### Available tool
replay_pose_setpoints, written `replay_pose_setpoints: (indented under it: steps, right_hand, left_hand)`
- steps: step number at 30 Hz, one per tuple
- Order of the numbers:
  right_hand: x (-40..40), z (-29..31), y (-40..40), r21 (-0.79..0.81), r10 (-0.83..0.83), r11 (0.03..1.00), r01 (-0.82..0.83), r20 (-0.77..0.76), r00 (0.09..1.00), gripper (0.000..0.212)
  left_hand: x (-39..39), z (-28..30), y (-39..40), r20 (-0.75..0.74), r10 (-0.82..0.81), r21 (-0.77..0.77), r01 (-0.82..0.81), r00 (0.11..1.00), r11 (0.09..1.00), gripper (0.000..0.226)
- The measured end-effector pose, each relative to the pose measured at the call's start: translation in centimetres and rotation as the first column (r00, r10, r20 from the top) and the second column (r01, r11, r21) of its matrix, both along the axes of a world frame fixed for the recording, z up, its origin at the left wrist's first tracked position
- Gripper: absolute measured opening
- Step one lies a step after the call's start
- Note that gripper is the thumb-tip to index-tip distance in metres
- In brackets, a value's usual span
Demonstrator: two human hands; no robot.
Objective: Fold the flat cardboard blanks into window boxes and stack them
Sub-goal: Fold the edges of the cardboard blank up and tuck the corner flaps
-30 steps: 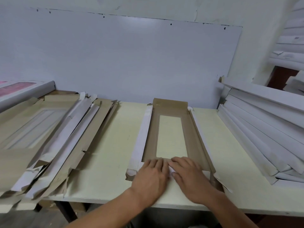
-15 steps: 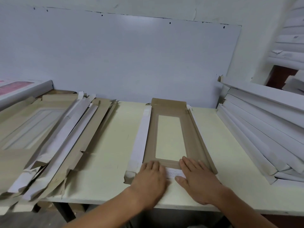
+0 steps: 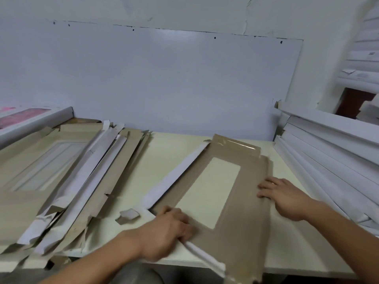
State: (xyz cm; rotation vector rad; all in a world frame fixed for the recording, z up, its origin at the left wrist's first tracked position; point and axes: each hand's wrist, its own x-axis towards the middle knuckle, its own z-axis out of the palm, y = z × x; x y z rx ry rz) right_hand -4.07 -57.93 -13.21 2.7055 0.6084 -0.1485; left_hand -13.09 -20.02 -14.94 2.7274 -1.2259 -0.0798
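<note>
Table (image 3: 127,193), blank (image 3: 246,212) under fingers (image 3: 266,186)

1. A cardboard blank (image 3: 242,193) is laid askew on the worktop (image 3: 131,177), right of centre, its near end overhanging the front edge.
2. The left hand (image 3: 166,230) is placed on the blank's near left corner; the right hand (image 3: 285,195) is placed on its right side.
3. A pile of flat blanks (image 3: 61,177) is spread over the worktop's left end.
4. A stack of folded boxes (image 3: 332,152) is set along the right edge.
5. A wall panel (image 3: 164,78) stands behind the back edge.
</note>
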Motion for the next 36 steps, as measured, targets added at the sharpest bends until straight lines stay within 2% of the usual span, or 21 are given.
replay_pose_setpoints:
  steps: [4,5,7,9,10,12,14,18,22,24,25,26,27,28,29,30,31,32,33,34,36]
  right_hand:
    - [-1.1,1.3,0.7,-0.089,-0.009,0.996,0.004,-0.053,0.999,0.008]
    - [-1.7,1.4,1.3,-0.096,-0.026,0.995,0.017,-0.090,0.996,0.002]
    - [-3.1,1.5,2.7,-0.086,-0.053,0.996,0.038,-0.180,0.982,0.014]
    - [-4.3,1.7,4.4,-0.044,-0.065,0.998,0.055,-0.278,0.958,0.017]
    - [-4.7,1.8,5.4,-0.017,-0.057,0.998,0.054,-0.323,0.945,0.016]
    - [-5.3,2.0,7.5,0.041,-0.028,0.998,0.049,-0.411,0.911,0.014]
    - [-5.2,2.0,9.6,0.092,-0.004,0.994,0.055,-0.478,0.878,0.013]
    - [-4.0,1.1,13.6,0.221,0.038,0.971,0.087,-0.506,0.862,0.016]
    - [-2.2,-0.1,17.2,0.354,0.000,0.903,0.243,-0.565,0.825,0.019]
    - [-1.5,-0.4,18.6,0.427,-0.048,0.833,0.353,-0.579,0.814,0.012]
    - [-1.1,-0.6,19.3,0.465,-0.074,0.784,0.411,-0.587,0.806,0.013]
    - [-0.8,-0.8,19.9,0.510,-0.093,0.719,0.473,-0.603,0.792,0.014]
    - [-0.5,-1.2,20.4,0.561,-0.099,0.638,0.527,-0.619,0.779,0.013]
    - [-0.2,-1.5,20.9,0.620,-0.090,0.548,0.561,-0.623,0.777,0.012]
    - [0.1,-1.7,21.4,0.675,-0.064,0.444,0.589,-0.632,0.772,0.013]
    - [0.3,-1.8,21.7,0.706,-0.007,0.320,0.632,-0.666,0.746,0.018]
    - [0.6,-1.8,21.8,0.701,0.073,0.207,0.683,-0.707,0.703,0.029]
    - [0.9,-1.9,21.7,0.682,0.135,0.139,0.718,-0.731,0.669,0.039]
    - [1.0,-1.9,21.3,0.688,0.155,0.137,0.713,-0.725,0.671,0.043]
    - [1.1,-1.9,20.7,0.722,0.138,0.194,0.664,-0.690,0.710,0.042]
    - [0.5,-1.7,18.5,0.779,0.092,0.381,0.498,-0.568,0.818,0.042]
  left_hand:
    - [1.7,1.4,5.3,0.068,0.157,0.095,-0.163,0.985,0.982,0.010]
    - [2.1,1.8,6.4,0.121,0.219,0.135,-0.235,0.968,0.963,0.012]
    - [2.7,2.6,7.8,0.236,0.366,0.198,-0.413,0.900,0.889,0.037]
    - [2.7,3.7,8.1,0.318,0.491,0.053,-0.532,0.811,0.845,0.054]
    - [2.4,4.4,7.7,0.353,0.524,-0.049,-0.544,0.775,0.838,0.055]
    - [1.5,5.5,6.2,0.393,0.566,-0.246,-0.510,0.725,0.824,0.049]
    - [0.1,5.8,4.0,0.416,0.548,-0.419,-0.382,0.725,0.824,0.044]
    - [-4.3,4.1,-1.1,0.384,0.370,-0.532,-0.125,0.846,0.837,0.028]
    - [-6.7,1.3,-4.8,0.338,0.112,-0.295,-0.008,0.934,0.955,0.027]
    - [-7.9,-0.1,-6.7,0.239,0.084,-0.149,-0.049,0.967,0.988,0.025]
    - [-8.5,0.2,-7.1,0.179,0.133,-0.056,-0.125,0.975,0.991,0.029]
    - [-8.8,0.7,-6.9,0.173,0.194,-0.097,-0.179,0.966,0.979,0.047]
    - [-8.7,0.5,-6.6,0.333,0.182,0.006,-0.195,0.925,0.981,0.085]
    - [-8.1,0.3,-6.2,0.502,0.052,0.150,-0.147,0.864,0.978,0.116]
    - [-7.6,-0.4,-5.8,0.590,-0.022,0.190,-0.112,0.807,0.975,0.123]
    - [-7.3,-0.8,-6.2,0.604,0.029,0.120,-0.127,0.797,0.985,0.107]
    - [-7.1,-1.4,-6.8,0.571,0.074,0.097,-0.157,0.818,0.983,0.072]
    - [-6.6,-1.9,-7.2,0.465,0.143,0.042,-0.184,0.874,0.982,0.035]
    - [-6.7,-3.0,-7.2,0.428,0.164,0.030,-0.196,0.889,0.980,0.017]
    - [-6.6,-3.6,-7.1,0.393,0.156,0.027,-0.181,0.906,0.983,0.012]
    - [-5.3,-3.5,-5.8,0.416,0.217,-0.045,-0.218,0.883,0.975,0.004]
